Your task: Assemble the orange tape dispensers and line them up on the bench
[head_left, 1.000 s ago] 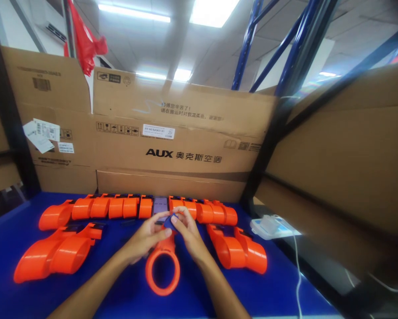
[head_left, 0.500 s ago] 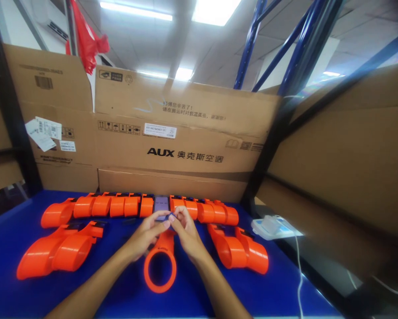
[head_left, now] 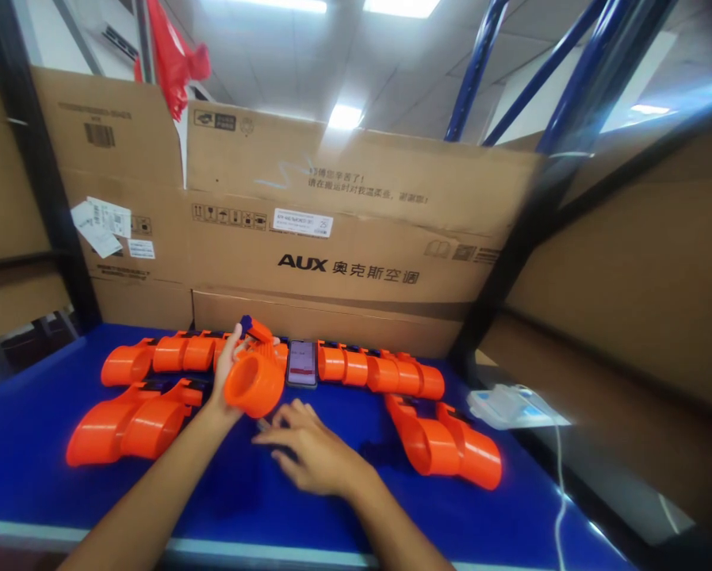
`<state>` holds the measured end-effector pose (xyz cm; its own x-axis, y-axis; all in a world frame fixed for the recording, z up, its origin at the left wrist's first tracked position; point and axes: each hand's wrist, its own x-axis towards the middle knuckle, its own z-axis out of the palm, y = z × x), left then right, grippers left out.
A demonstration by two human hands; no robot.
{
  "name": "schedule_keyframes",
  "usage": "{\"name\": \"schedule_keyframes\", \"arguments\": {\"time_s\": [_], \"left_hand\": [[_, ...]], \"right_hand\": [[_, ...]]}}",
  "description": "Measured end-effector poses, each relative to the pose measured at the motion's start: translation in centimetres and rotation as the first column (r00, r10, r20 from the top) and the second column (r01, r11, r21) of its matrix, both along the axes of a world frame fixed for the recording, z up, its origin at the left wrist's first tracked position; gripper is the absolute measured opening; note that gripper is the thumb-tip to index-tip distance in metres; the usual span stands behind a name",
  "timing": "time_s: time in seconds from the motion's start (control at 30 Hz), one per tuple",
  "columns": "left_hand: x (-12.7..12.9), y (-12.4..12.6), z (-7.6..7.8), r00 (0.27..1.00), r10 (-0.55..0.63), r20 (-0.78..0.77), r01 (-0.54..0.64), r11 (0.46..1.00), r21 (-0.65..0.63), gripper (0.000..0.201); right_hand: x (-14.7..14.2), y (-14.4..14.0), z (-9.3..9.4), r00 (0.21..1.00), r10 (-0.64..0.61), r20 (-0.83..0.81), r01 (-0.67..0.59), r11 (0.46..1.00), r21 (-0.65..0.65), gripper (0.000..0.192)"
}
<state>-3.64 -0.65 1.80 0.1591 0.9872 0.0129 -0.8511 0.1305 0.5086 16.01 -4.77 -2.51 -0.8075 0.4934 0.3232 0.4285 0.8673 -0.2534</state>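
Left hand [head_left: 230,373] grips orange ring part [head_left: 254,381] — right hand [head_left: 308,454] flat.

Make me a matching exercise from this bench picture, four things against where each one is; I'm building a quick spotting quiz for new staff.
Things:
1. left hand
2. right hand
3. phone
4. white device

Places or states:
A. lying between the two runs of the back row of orange parts
B. near the right edge of the blue table, with a cable running from it
C. holding one orange part up off the table
D. spread low over the table, holding nothing that can be seen

Pairs: 1-C, 2-D, 3-A, 4-B
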Motion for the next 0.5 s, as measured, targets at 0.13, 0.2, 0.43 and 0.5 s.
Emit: {"name": "schedule_keyframes", "arguments": {"time_s": [0.13, 0.2, 0.43, 0.5], "left_hand": [[0.4, 0.0, 0.0, 1.000, 0.005, -0.012, -0.005, 1.000, 0.010, 0.042], [0.8, -0.2, 0.0, 1.000, 0.014, -0.015, -0.013, 1.000, 0.025, 0.038], [1.2, -0.4, 0.3, 0.999, 0.021, -0.025, -0.020, 0.999, 0.030, 0.035], [1.2, -0.4, 0.2, 0.999, 0.024, -0.028, -0.023, 0.999, 0.030, 0.034]], "right_hand": [[-1.1, -0.2, -0.7, 0.995, 0.039, 0.094, -0.049, 0.992, 0.112, 0.043], [-1.4, 0.0, -1.1, 0.993, 0.059, 0.106, -0.076, 0.984, 0.164, 0.037], [-2.1, 0.3, -2.1, 0.993, 0.096, 0.061, -0.110, 0.949, 0.296, 0.023], [-2.2, 0.2, -2.2, 0.994, 0.086, 0.066, -0.102, 0.945, 0.311, 0.023]]}}
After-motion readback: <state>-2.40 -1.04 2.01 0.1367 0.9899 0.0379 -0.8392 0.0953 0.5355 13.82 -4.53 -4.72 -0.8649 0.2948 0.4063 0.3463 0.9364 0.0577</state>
